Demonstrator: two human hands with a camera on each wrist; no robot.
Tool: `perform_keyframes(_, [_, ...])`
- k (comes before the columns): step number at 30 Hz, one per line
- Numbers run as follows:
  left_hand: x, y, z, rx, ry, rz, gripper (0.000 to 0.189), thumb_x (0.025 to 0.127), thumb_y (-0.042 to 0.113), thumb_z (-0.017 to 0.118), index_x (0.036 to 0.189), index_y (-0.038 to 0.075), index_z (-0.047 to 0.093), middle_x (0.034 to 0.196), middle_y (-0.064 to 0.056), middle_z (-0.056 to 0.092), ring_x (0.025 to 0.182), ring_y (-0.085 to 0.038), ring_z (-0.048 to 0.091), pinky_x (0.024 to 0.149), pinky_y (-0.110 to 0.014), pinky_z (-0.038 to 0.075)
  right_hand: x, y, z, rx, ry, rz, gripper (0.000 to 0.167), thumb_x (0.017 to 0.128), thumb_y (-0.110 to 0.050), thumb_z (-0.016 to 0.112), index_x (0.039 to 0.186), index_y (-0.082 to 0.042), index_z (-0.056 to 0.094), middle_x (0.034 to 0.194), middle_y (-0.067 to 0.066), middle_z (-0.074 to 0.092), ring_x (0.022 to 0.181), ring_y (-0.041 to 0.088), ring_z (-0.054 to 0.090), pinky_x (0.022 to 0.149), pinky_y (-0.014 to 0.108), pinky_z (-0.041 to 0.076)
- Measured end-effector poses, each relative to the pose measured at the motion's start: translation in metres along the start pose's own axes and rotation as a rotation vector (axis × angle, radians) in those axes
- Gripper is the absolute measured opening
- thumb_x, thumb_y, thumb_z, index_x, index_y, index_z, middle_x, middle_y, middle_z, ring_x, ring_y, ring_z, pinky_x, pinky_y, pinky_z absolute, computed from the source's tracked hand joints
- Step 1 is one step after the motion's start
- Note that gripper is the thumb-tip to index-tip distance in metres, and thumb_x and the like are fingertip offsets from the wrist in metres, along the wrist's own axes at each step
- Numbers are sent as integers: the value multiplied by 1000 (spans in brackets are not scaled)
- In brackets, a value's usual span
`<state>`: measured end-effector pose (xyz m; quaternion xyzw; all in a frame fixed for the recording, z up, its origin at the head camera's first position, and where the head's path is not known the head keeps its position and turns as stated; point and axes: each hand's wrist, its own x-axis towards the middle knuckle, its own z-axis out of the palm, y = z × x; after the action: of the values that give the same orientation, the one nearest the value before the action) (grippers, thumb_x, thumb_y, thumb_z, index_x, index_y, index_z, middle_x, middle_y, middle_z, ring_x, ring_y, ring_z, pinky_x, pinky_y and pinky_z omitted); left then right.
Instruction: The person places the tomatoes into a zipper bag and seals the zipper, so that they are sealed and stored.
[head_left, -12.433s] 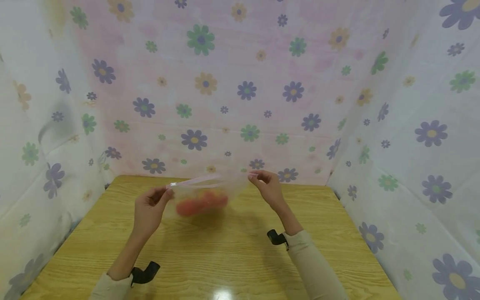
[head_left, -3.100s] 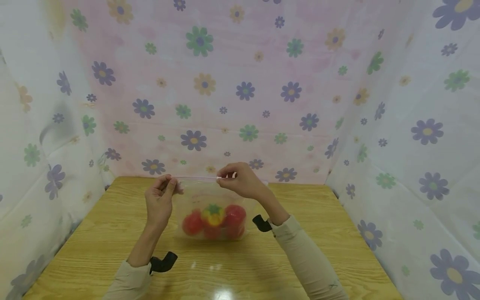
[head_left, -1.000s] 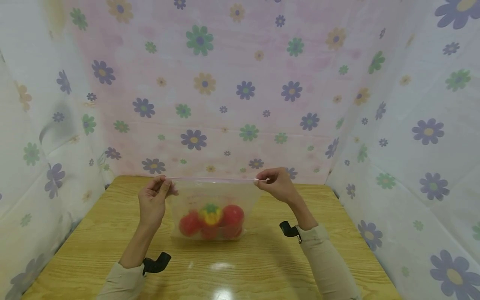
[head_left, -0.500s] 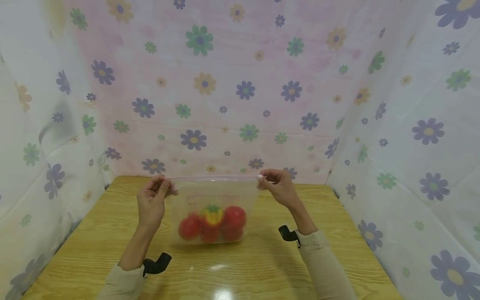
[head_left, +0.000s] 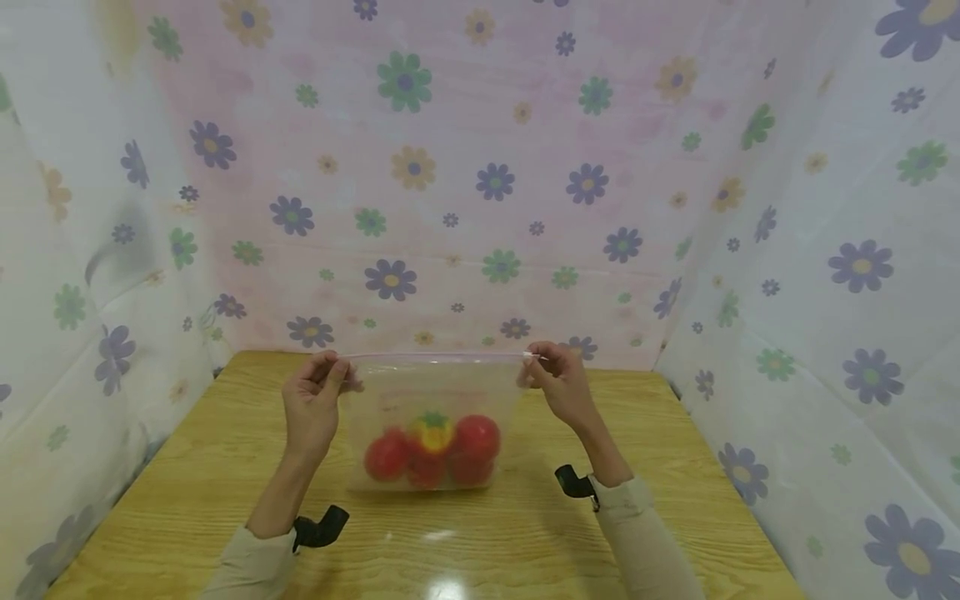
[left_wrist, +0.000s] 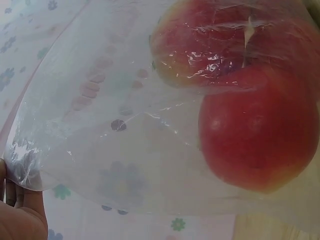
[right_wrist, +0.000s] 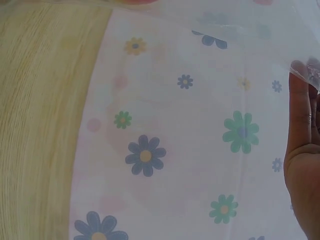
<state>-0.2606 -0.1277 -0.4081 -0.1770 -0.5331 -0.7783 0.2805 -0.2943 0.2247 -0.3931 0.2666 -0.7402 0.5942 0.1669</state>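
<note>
A clear zip bag hangs upright over the table, its pink zip strip stretched level between both hands. My left hand pinches the top left corner between thumb and fingers. At the top right corner my right hand pinches the strip beside the white slider. Low in the bag lie several round red fruits and a yellow piece with a green top. Through the film in the left wrist view, a glossy red fruit shows large. The right wrist view catches my right fingers at the bag's corner.
The wooden table has flower-printed cloth behind it and on both sides. Each wrist carries a black camera mount by its beige sleeve.
Earlier the bag's mouth gaped with the slider at the left end. My right hand has drawn the slider rightward to the far corner, and the mouth edges now lie together.
</note>
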Motion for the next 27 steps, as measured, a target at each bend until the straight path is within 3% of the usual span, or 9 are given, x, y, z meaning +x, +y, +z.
perform_keyframes(4, [0, 3, 0, -19, -33, 11, 13, 100, -5, 59, 101, -19, 57, 83, -4, 70, 70, -11, 69, 66, -24, 62, -4, -2, -3, 12, 10, 17, 13, 104, -5, 57, 102, 7, 62, 80, 2, 65, 69, 11, 69, 63, 29, 63])
perform_keyframes(11, [2, 13, -2, 41, -139, 22, 5, 100, -6, 58, 102, -11, 60, 85, -2, 70, 74, -9, 70, 68, -28, 63, -13, -16, -12, -9, 8, 90, 12, 104, -9, 59, 105, 3, 62, 84, -3, 59, 66, 8, 65, 57, 30, 61])
perform_keyframes(18, [1, 9, -4, 115, -131, -138, 20, 100, -1, 61, 109, -18, 57, 85, 1, 70, 71, -8, 70, 65, -29, 63, -20, -15, -12, 58, 13, 209, 19, 104, -13, 59, 108, 6, 61, 76, -1, 61, 64, 11, 62, 57, 30, 61])
perform_keyframes(22, [3, 2, -7, 195, -156, -217, 24, 102, 6, 61, 114, -16, 58, 86, 3, 71, 72, -8, 70, 67, -30, 63, -21, 0, -9, 81, 23, 281, 27, 105, -14, 58, 116, 11, 58, 77, 0, 61, 68, 10, 62, 62, 28, 62])
perform_keyframes(27, [13, -8, -10, 222, -192, -304, 29, 103, 14, 61, 117, -11, 57, 89, 6, 71, 75, -8, 70, 72, -30, 64, -17, 12, -7, 62, 48, 312, 32, 105, -18, 59, 122, 8, 60, 79, 3, 60, 67, 11, 62, 63, 30, 62])
